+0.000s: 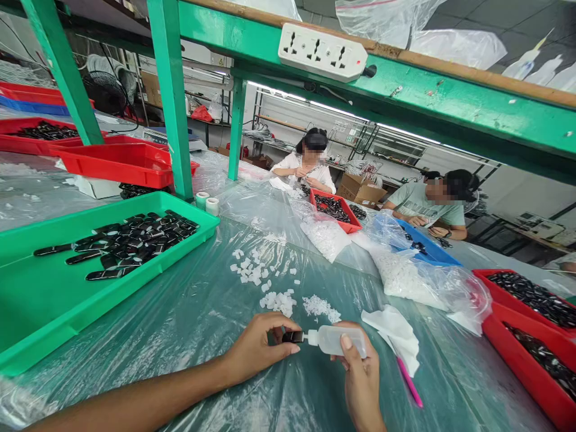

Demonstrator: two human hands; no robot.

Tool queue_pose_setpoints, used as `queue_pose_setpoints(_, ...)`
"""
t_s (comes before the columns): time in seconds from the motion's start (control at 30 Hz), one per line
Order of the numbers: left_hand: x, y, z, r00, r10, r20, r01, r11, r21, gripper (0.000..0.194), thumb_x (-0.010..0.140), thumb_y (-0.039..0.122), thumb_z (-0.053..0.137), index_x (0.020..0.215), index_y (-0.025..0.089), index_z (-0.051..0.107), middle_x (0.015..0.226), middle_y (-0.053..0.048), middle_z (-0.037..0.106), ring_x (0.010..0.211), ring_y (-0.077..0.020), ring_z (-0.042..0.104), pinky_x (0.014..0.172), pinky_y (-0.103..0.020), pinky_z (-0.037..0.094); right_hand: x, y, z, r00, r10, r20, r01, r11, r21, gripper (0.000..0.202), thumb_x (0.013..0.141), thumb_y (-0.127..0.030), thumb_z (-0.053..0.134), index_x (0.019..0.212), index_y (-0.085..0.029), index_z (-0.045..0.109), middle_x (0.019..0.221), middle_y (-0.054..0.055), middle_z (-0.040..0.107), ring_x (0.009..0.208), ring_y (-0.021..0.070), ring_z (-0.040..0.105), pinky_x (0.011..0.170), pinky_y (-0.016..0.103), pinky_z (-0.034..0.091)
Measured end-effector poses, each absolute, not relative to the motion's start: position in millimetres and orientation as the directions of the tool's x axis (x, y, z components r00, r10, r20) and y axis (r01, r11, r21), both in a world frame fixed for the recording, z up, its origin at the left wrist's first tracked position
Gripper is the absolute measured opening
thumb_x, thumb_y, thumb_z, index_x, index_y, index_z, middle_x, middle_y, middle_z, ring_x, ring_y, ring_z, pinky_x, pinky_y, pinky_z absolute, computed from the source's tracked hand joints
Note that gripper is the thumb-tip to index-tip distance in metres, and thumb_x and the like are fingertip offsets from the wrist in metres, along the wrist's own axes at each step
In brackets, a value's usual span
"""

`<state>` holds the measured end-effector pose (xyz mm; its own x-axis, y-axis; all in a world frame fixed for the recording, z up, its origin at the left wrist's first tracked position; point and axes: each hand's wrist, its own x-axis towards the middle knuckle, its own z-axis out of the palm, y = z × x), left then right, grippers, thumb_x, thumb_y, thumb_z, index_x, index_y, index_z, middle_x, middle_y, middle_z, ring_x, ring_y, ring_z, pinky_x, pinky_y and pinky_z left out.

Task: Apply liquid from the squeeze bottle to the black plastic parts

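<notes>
Between the thumb and fingers of my left hand (258, 348) is a small glossy black part (292, 337). My right hand (362, 372) grips a translucent squeeze bottle (335, 341) lying sideways, its nozzle pointing left. The nozzle tip meets the right end of the black part; whether it touches or goes inside I cannot tell. Just beyond my hands lie a heap of white pieces (278, 302), a pile of smaller white bits (321, 308) and scattered white pieces (252, 270). Right of the bottle, a pink pen-like tool (409, 382) rests beside a crumpled white tissue (396, 336).
A green tray (45, 312) with black parts stands at left. Red trays (517, 354) of black parts are at right. Bags of white pieces (400, 273) lie ahead. A green frame (427, 84) with a power strip (321, 51) crosses above. Two people (310, 168) work across the table.
</notes>
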<state>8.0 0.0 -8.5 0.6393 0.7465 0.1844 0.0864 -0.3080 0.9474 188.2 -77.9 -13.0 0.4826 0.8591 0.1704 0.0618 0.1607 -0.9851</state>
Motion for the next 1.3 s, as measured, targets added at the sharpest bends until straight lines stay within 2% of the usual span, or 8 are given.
queue_pose_setpoints(0.3,8.3,-0.2,-6.7,0.647,0.736,0.2,0.073,-0.321,0.944,0.017,0.075,0.022,0.065,0.092,0.02,0.069,0.084,-0.003,0.066,0.073,-0.0152,0.057,0.065,-0.022,0.043,186.7,-80.3,-11.7,0.482,0.856,0.186,0.081,0.168,-0.982,0.028,0.072,-0.045,0.062,0.082,-0.019,0.06,0.063,-0.001,0.053,0.053,0.0128,0.046,0.049,0.024,0.04)
queue_pose_setpoints(0.6,8.1,0.6,-7.1,0.651,0.733,0.197,0.082,-0.326,0.942,0.018,0.076,0.023,0.065,0.093,0.021,0.069,0.086,-0.003,0.066,0.074,-0.0152,0.057,0.065,-0.022,0.043,186.8,-81.6,-11.9,0.479,0.852,0.211,0.112,0.18,-0.977,0.028,0.073,-0.045,0.061,0.082,-0.018,0.059,0.066,0.0,0.053,0.057,0.0138,0.048,0.049,0.023,0.042)
queue_pose_setpoints(0.87,8.1,-0.4,-6.9,0.658,0.725,0.204,0.077,-0.334,0.94,0.018,0.076,0.023,0.065,0.093,0.021,0.069,0.086,-0.002,0.065,0.074,-0.0151,0.056,0.065,-0.022,0.043,187.9,-82.2,-11.4,0.48,0.824,0.3,0.24,0.206,-0.949,0.025,0.075,-0.043,0.06,0.081,-0.019,0.059,0.069,0.001,0.056,0.059,0.0142,0.05,0.051,0.023,0.042)
queue_pose_setpoints(1.3,7.6,-1.0,-5.9,0.659,0.728,0.187,0.114,-0.342,0.933,0.017,0.076,0.024,0.064,0.092,0.022,0.069,0.083,-0.002,0.064,0.073,-0.0145,0.055,0.063,-0.021,0.041,186.7,-82.4,-7.7,0.472,0.822,0.319,0.263,0.214,-0.941,0.023,0.076,-0.042,0.06,0.08,-0.019,0.059,0.07,0.002,0.057,0.058,0.0146,0.052,0.05,0.023,0.043)
